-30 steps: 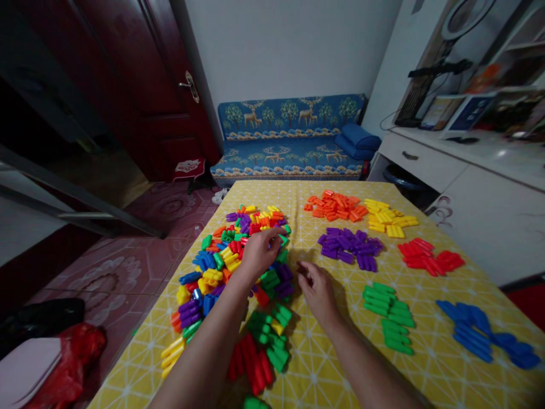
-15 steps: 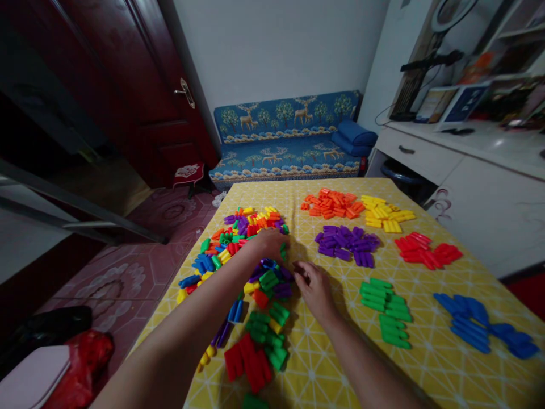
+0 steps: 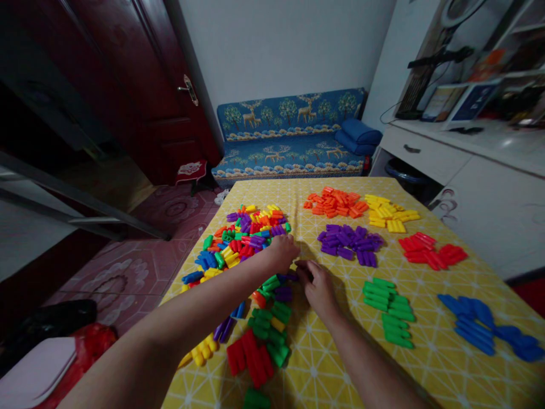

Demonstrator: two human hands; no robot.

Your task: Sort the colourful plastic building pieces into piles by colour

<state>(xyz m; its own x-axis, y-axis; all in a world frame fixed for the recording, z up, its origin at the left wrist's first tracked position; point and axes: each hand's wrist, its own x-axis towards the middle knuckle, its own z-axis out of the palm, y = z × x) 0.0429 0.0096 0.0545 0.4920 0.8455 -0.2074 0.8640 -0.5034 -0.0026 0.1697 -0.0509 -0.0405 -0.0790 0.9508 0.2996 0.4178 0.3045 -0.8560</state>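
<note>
Head view: left hand (image 3: 284, 253) has shifted rightward from over the mixed blocks (image 3: 232, 259) — now almost meets the right hand (image 3: 318, 288). Both hands' fingers curled; cannot tell if gripping. Mixed blocks left of fingers, purple blocks (image 3: 346, 237) right and beyond. Desk (image 3: 315, 372) yellow-covered — patterned sofa (image 3: 276, 149) farther beyond fingers.

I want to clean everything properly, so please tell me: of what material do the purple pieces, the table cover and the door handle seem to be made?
Purple pieces: probably smooth plastic; moulded shapes, soft shine.
Table cover: fabric or vinyl, unclear; printed lines, slight crease.
Door handle: likely polished metal; silvery glints.
</note>
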